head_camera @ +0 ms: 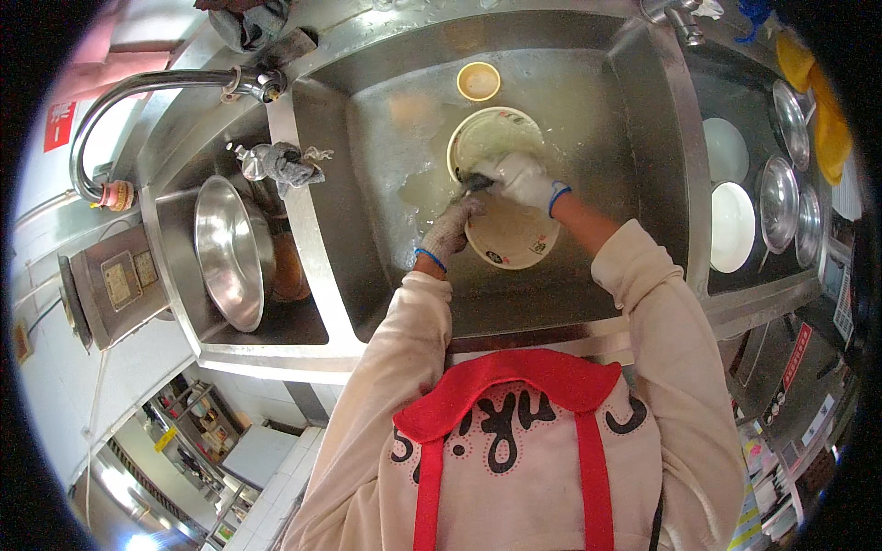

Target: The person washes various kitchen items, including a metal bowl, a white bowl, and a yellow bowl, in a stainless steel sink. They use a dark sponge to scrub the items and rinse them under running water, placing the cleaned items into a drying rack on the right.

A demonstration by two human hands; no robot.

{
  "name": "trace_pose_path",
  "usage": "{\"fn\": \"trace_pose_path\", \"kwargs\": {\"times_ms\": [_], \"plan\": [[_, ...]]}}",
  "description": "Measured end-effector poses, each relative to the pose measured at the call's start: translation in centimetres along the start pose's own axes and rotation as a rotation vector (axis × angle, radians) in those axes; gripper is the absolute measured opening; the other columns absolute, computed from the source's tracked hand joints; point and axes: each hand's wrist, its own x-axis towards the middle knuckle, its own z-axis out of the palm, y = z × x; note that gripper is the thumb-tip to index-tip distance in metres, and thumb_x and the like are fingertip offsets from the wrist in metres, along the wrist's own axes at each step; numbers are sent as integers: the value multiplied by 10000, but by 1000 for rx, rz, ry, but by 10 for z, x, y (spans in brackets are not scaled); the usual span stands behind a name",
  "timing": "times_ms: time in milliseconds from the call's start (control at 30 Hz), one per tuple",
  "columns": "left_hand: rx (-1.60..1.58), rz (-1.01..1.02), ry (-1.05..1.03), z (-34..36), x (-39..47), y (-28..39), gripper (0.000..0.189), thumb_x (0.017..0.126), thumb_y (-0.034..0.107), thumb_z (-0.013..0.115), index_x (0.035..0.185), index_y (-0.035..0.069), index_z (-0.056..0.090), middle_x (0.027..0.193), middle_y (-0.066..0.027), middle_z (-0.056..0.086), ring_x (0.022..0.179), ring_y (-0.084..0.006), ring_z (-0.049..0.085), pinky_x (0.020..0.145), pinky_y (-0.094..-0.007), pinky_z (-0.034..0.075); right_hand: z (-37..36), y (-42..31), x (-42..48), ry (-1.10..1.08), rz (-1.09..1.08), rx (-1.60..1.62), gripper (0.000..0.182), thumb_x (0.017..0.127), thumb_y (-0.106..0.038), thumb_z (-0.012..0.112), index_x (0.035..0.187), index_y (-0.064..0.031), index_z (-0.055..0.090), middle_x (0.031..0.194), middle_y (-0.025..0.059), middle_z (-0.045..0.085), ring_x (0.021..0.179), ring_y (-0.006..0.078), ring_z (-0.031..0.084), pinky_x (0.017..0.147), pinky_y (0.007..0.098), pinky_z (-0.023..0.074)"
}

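Observation:
My left hand, in a white knit glove with a blue cuff, grips the left edge of a pale printed bowl in the middle sink basin. My right hand, gloved alike, lies over the upper part of that bowl; its fingers look wet and blurred. Between both hands is a small dark object, too blurred to name, and I cannot tell which hand holds it. Just beyond, a larger pale bowl with printed marks holds cloudy water. A small yellow cup stands farther back in the water.
Metal dividers flank the basin. In the left basin lean a large steel bowl and others. White bowls and steel bowls lie in the right basin. A curved faucet and a grey cloth are at the left.

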Motion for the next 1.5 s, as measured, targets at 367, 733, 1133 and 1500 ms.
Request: {"fn": "trace_pose_path", "kwargs": {"times_ms": [367, 733, 1133, 1500], "plan": [[3, 165, 226, 12, 1, 7, 344, 798, 254, 559, 1049, 22, 518, 964, -94, 559, 822, -202, 544, 700, -316, 459, 63, -13, -76, 412, 1355, 1548, 352, 819, -253, 547, 1061, -2, 503, 962, 104, 581, 796, 198, 568, 691, 316, 456], [-241, 110, 346, 28, 1, -4, 306, 803, 176, 572, 1039, -9, 516, 918, -104, 590, 801, -205, 593, 637, -312, 515, 38, -26, -47, 772, 1347, 1478, 413, 794, -219, 562, 1122, 5, 447, 999, 136, 557, 878, 247, 544, 727, 379, 447], [-159, -82, 254, 8, 19, -7, 249, 793, 169, 549, 1008, 46, 514, 790, -101, 599, 611, -210, 601, 432, -310, 421, 33, -39, -29, 767, 1456, 1535, 372, 763, -199, 569, 1053, 13, 475, 973, 147, 557, 788, 237, 570, 648, 363, 468], [489, 393, 291, -43, 55, -49, 365, 802, 342, 535, 1049, 74, 509, 787, -87, 591, 559, -188, 576, 431, -301, 428, 28, -51, -18, 780, 1451, 1463, 350, 763, -231, 582, 1025, -13, 503, 877, 84, 574, 730, 198, 558, 630, 334, 447]]}}
